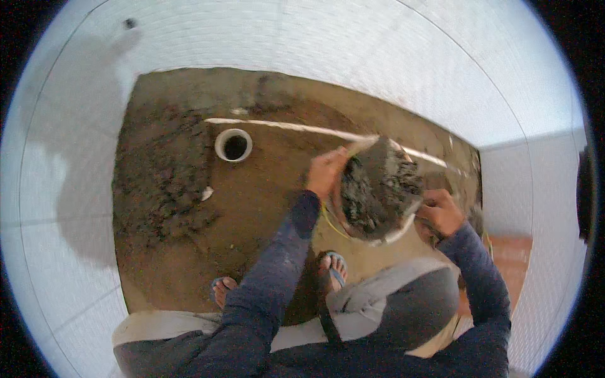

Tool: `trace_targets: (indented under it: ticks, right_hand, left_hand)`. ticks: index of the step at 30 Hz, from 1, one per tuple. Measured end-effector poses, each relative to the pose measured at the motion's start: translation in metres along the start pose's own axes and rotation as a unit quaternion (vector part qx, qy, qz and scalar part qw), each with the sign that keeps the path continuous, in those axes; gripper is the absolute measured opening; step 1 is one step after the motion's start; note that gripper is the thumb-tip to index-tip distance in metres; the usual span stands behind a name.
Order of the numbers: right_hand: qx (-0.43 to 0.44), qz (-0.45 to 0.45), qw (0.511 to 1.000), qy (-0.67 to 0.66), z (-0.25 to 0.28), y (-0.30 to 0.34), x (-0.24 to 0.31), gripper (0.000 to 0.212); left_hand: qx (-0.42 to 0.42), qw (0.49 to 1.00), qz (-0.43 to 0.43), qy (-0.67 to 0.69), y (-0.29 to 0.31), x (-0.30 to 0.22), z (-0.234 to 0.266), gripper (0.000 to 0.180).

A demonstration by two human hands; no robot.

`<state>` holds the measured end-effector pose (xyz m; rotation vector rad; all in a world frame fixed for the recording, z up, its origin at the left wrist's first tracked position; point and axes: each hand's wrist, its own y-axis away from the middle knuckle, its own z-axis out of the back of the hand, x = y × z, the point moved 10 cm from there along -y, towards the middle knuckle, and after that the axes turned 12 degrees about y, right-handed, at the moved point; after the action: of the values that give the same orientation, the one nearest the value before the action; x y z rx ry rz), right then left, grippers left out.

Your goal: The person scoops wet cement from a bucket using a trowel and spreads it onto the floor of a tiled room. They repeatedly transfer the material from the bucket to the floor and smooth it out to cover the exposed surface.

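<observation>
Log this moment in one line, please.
left hand: gripping round pale container; right hand: gripping its right side; contents: dark-grey lumpy mix; further left: round white pipe end

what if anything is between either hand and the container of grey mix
Nothing visible: the left hand and right hand are both at the rim of the container, on opposite sides of the grey mix. The white strip runs along the ground beyond it, not between.
</observation>
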<state>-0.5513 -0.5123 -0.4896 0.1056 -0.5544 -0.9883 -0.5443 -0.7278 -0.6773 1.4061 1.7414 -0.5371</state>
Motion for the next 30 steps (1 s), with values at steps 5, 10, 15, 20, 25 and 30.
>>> trace_targets:
  ticks: [5,10,15,20,25,30]
  right_hand:
    - [0.015,-0.007,0.996,0.083,0.024,-0.110,0.078,0.022]
    - [-0.129,0.080,0.916,0.371,-0.059,-0.243,0.187,0.026]
    - [-0.248,0.134,0.912,0.299,-0.121,-0.304,0.241,0.026]
    - [0.157,-0.075,0.975,-0.137,-0.216,-0.360,0.135,0.034]
    - [0.273,-0.008,0.959,-0.083,-0.278,-0.387,0.190,0.039]
    - [0.111,0.285,0.887,0.347,-0.235,-0.414,0.248,0.038]
  left_hand:
    - [0.021,0.998,-0.009,0.062,-0.010,0.021,0.005,0.038]
    - [0.035,0.997,0.057,0.037,-0.013,0.037,0.002,0.029]
    - [-0.035,0.938,-0.100,-0.329,-0.022,0.018,0.035,0.020]
    - [-0.006,0.998,-0.047,0.031,-0.009,-0.005,0.023,0.020]
    - [0.003,1.000,0.014,0.027,-0.015,0.009,0.023,0.025]
    - [0.025,0.998,0.023,0.060,-0.018,0.006,0.008,0.031]
